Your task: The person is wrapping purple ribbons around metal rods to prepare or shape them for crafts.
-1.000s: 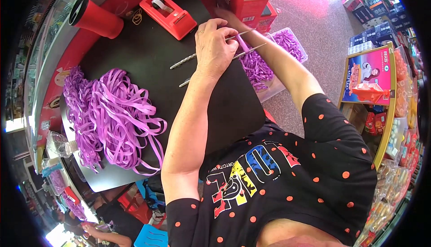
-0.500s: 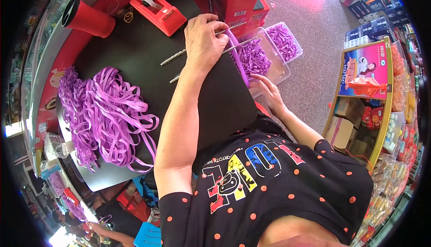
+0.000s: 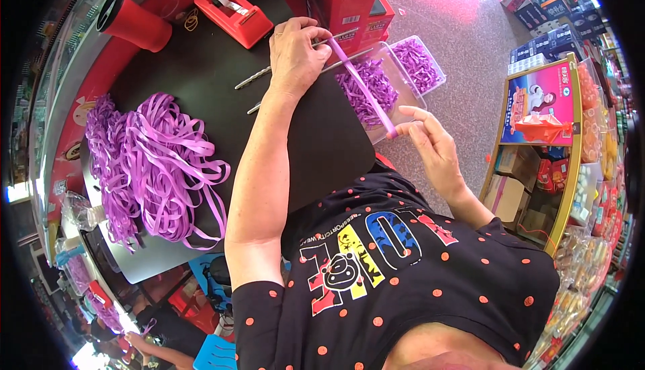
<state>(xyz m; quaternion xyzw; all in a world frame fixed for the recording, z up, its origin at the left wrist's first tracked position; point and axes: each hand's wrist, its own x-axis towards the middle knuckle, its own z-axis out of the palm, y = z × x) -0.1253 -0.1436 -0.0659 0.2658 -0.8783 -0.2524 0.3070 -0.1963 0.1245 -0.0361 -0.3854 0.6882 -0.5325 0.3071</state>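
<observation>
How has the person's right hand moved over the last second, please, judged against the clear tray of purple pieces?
Yes. The right hand has pulled back from beside the left hand, past the clear tray, drawing a purple strip taut toward the body.

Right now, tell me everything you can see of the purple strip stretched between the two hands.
The purple strip is a narrow, flat, glossy band, plastic-looking, pulled taut in a straight diagonal line. Its upper end is pinched at the left hand, beside two thin metal rods; its lower end is held by the fingertips of the right hand. It crosses above the clear tray of short purple pieces at the black table's edge. It looks uncut and untwisted.
</observation>
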